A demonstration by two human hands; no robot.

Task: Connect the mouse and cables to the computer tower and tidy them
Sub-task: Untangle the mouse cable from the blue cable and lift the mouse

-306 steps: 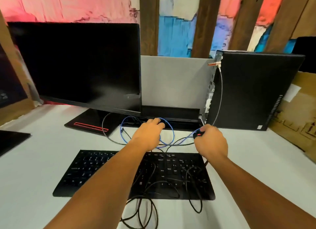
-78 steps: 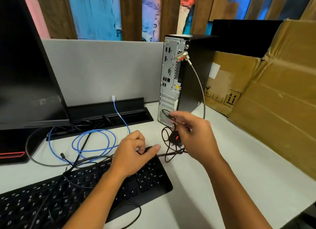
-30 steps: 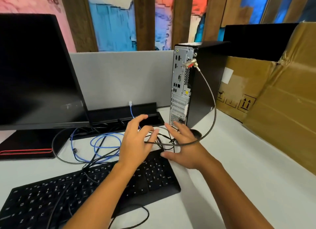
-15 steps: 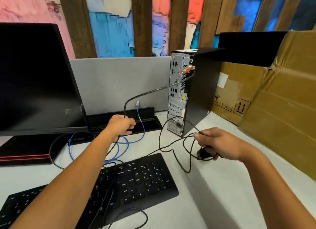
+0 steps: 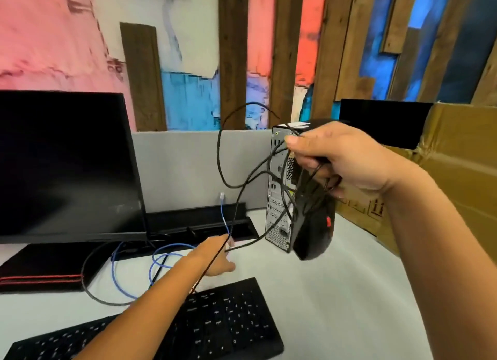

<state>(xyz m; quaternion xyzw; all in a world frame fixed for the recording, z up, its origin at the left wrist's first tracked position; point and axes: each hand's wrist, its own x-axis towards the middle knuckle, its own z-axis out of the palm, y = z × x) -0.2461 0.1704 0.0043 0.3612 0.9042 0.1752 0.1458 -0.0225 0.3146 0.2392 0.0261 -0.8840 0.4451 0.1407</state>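
The left grip (image 5: pixel 215 257) lies low on the counter (image 5: pixel 349 306), left of and in front of the computer tower (image 5: pixel 279 187), fingers reaching forward to where a black cable (image 5: pixel 223 155) runs past them; whether they pinch it cannot be told from here. The right grip (image 5: pixel 338 160) is raised in front of the tower's rear panel, fingers curled round a bundle of black cable loops, and the mouse (image 5: pixel 314 230) hangs below it by its lead, long axis near vertical, clear of the counter.

The move ahead seems to turn on this: the tower's rear ports sit just behind and left of the right grip, so that hand is far nearer to them than the left. Which loose end carries the plug is not clear in the tangle.

Half a second ago the right hand was low, just over the counter to the right of the tower, with the mouse near the surface; it has since lifted the bundle. The left hand then held a cable up near the tray behind the keyboard (image 5: pixel 215 322); it has dropped towards the counter.
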